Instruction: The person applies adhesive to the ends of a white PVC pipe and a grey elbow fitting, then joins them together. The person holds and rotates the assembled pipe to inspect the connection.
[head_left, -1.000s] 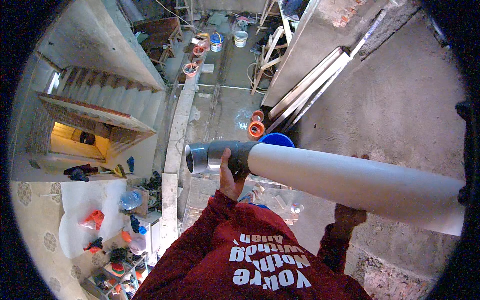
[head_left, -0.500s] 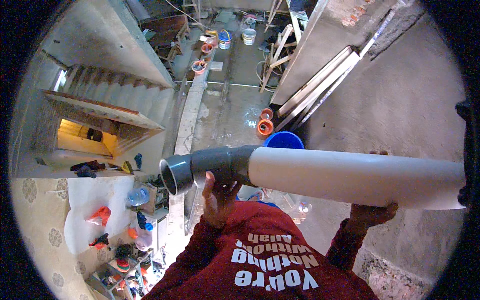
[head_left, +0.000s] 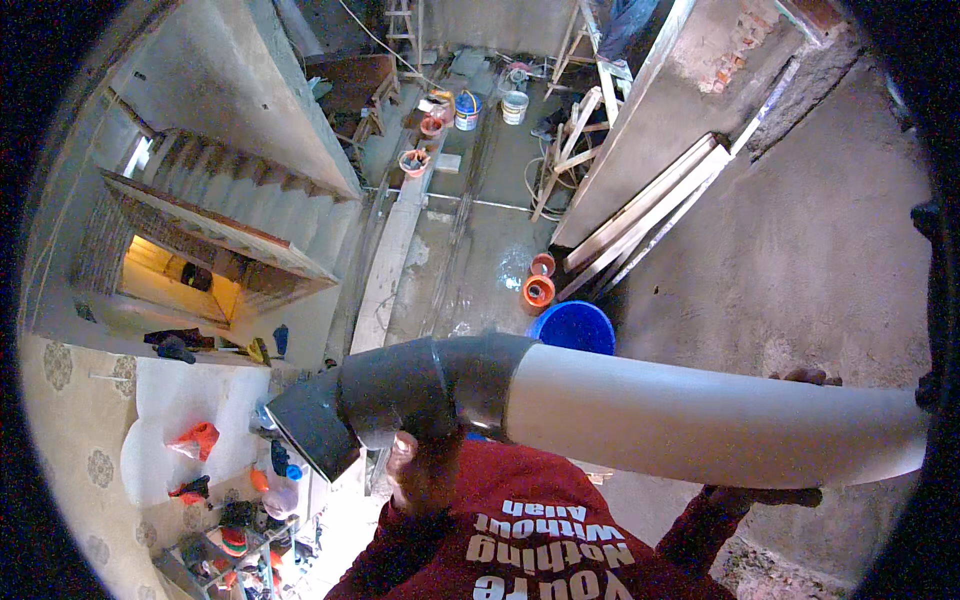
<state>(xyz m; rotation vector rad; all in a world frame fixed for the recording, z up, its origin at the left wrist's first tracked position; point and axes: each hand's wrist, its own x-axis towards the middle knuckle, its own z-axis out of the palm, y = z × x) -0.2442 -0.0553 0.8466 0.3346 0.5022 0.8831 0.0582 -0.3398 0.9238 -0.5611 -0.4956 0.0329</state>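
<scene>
A long white plastic pipe (head_left: 700, 420) lies crosswise in front of my red sleeves and chest. A dark grey pipe elbow (head_left: 430, 385) is fitted on its left end and bends down to the left, ending in a wide socket. My left hand (head_left: 425, 475) grips the elbow from below, its thumb up against the near side and the other fingers hidden in shadow. Farther right, my right hand (head_left: 765, 497) wraps under the white pipe, with fingertips showing over its far side. The pipe's right end runs into the dark rim of the picture.
Beyond the pipe stand a blue tub (head_left: 575, 325) and small orange buckets (head_left: 538, 291). Wooden boards (head_left: 650, 210) lean on the right wall. A long plank (head_left: 390, 265) lies on the wet floor. Left are stairs (head_left: 240, 165) and a white sheet (head_left: 160, 410) with clothes.
The pipe and elbow have come lower in the picture, nearer my body. The elbow's open end has swung down and its mouth faces away now. Both hands keep their hold.
</scene>
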